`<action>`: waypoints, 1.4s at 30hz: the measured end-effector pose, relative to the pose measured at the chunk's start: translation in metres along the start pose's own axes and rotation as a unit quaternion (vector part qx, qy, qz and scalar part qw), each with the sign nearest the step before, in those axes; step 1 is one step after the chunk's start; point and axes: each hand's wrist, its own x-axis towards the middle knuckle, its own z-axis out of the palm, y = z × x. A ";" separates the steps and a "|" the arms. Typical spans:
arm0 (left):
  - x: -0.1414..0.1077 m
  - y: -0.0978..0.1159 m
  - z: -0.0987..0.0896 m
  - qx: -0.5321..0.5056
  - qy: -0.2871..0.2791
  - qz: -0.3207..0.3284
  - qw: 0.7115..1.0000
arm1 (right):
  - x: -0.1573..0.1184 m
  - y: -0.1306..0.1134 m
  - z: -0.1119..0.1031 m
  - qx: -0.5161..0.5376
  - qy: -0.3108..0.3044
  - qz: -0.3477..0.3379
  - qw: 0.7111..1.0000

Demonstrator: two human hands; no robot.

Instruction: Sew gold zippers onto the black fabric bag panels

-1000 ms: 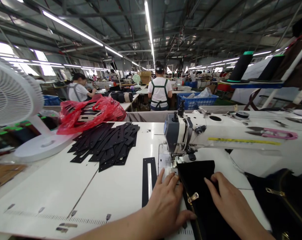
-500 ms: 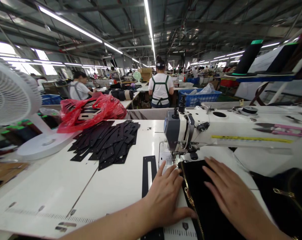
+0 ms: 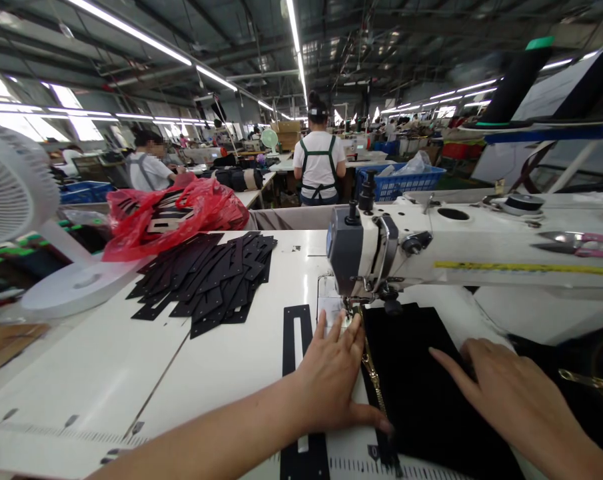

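Note:
A black fabric piece (image 3: 421,387) with a gold zipper (image 3: 372,373) along its left edge lies under the sewing machine head (image 3: 361,250). My left hand (image 3: 331,373) rests with fingers spread beside the needle area, its fingertips and thumb at the zipper edge. On the fabric's right side lies my right hand (image 3: 511,383), thumb stretched out and the other fingers partly bent and apart. Left of the zipper, a black slotted strip (image 3: 288,353) is flat on the white table (image 3: 221,387), partly under my left forearm.
Many black strips (image 3: 211,280) are heaped at the left, before a red plastic bag (image 3: 181,210) and a white fan (image 3: 16,187). Pink-handled scissors (image 3: 581,244) lie on the machine arm. At far right is another black piece with a zipper (image 3: 581,379).
My right hand has moved right, away from the zipper, uncovering more black fabric. My left hand stays near the needle. The camera view has shifted slightly.

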 end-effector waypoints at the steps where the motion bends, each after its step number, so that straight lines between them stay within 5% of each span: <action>1: 0.000 0.000 0.000 0.002 0.000 0.001 1.000 | -0.003 0.003 -0.001 -0.004 -0.003 -0.009 1.000; 7: 0.000 0.003 -0.006 0.037 0.004 0.006 0.999 | -0.009 0.011 0.006 -0.197 0.102 -0.085 0.971; 11: 0.000 0.004 -0.006 0.042 -0.002 0.009 0.999 | -0.002 0.010 -0.001 -0.223 0.110 -0.164 0.955; 14: 0.000 0.002 -0.004 0.036 0.014 0.016 0.999 | 0.009 -0.010 -0.004 -0.155 0.109 -0.212 0.959; 18: 0.000 0.003 -0.001 0.023 0.061 0.038 0.997 | 0.015 -0.043 0.018 0.034 0.050 -0.289 0.955; 23: -0.011 0.014 0.010 -0.043 0.132 -0.021 0.990 | 0.010 -0.049 0.045 0.051 0.030 -0.294 0.954; 28: -0.030 0.022 0.027 -0.042 0.156 0.143 0.976 | 0.011 -0.046 0.041 0.037 0.038 -0.309 0.949; 30: -0.032 0.019 0.022 -0.052 0.165 0.126 0.977 | 0.012 -0.047 0.039 0.029 0.053 -0.323 0.945; 33: -0.030 0.011 0.003 -0.041 0.110 0.070 0.991 | 0.013 -0.050 0.037 0.018 0.079 -0.331 0.940; 36: -0.035 -0.001 -0.017 -0.021 0.027 0.088 0.996 | 0.015 -0.051 0.033 0.006 0.092 -0.336 0.937; 42: -0.090 -0.028 -0.031 0.065 0.000 0.020 0.998 | 0.015 -0.050 0.035 0.022 0.098 -0.341 0.934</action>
